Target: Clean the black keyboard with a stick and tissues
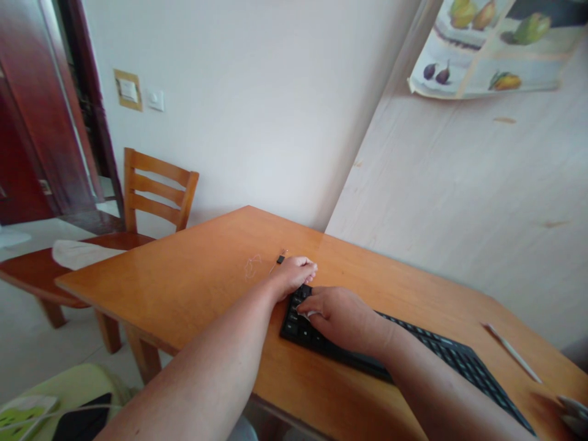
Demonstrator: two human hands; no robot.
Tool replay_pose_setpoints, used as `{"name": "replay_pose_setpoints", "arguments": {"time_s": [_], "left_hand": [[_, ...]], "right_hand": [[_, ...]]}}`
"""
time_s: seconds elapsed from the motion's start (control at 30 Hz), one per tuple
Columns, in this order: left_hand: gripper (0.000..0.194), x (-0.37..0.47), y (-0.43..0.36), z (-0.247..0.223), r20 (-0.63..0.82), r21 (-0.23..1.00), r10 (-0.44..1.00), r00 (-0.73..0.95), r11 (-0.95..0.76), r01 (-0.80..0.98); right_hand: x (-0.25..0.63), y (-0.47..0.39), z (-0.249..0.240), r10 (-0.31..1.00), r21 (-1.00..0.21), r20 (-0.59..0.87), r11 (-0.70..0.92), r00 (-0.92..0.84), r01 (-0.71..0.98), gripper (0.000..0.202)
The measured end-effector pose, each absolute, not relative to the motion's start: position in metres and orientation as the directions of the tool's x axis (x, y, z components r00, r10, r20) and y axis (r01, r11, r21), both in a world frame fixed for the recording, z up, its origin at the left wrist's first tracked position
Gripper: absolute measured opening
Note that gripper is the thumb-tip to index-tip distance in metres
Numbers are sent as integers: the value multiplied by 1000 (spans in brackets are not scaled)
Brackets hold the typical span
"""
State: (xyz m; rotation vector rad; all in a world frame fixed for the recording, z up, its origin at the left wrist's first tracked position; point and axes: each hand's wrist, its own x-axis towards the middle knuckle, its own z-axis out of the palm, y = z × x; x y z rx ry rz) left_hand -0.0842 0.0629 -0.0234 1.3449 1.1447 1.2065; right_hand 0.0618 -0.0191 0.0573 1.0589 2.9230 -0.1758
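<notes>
A black keyboard [425, 337] lies slanted across the wooden table. Over its left end my right hand [340, 312] is closed on a small white tissue [312, 313], pressing it against the keys. My left hand [296, 275] rests by the keyboard's far left corner with its fingers curled in. What the left fingers hold, if anything, is hidden. Just beyond the left hand lies a small black piece [280, 260], with a thin tangled strand [252, 266] to its left. My right forearm covers the middle of the keyboard.
A white pencil-like stick [512, 352] lies on the table [206, 257] at right, near a dark blurred object [574, 410]. A wooden chair [156, 190] stands at left. A pale green stool [78, 383] below bears a phone-like black slab [85, 419]. Walls border the far side.
</notes>
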Motion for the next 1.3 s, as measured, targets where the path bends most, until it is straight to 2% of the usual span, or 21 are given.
{"name": "replay_pose_setpoints", "arguments": {"time_s": [0.3,0.4,0.57,0.67,0.9,1.07,1.3], "left_hand": [[20,-84,61,-24,108,993,992,69,-110,32],[21,-85,60,-22,114,992,991,72,-117,42],[23,-86,59,-22,130,989,988,89,-135,56],[23,-87,58,-22,131,989,987,93,-137,58],[22,-87,57,-21,130,989,987,92,-135,51],[22,-87,58,-22,125,990,988,86,-130,50],[22,-87,57,-21,131,990,988,86,-135,45]], "right_hand": [[54,-23,55,638,-103,-48,762,-768,639,28],[64,-19,56,637,-139,-30,760,-770,635,29],[91,-13,52,720,-245,106,687,-686,684,28],[92,-16,44,732,-279,107,671,-673,687,27],[80,-26,42,713,-209,35,690,-700,692,28],[79,-25,43,743,-179,56,664,-667,726,29],[79,-28,43,738,-189,53,668,-672,719,29]]}}
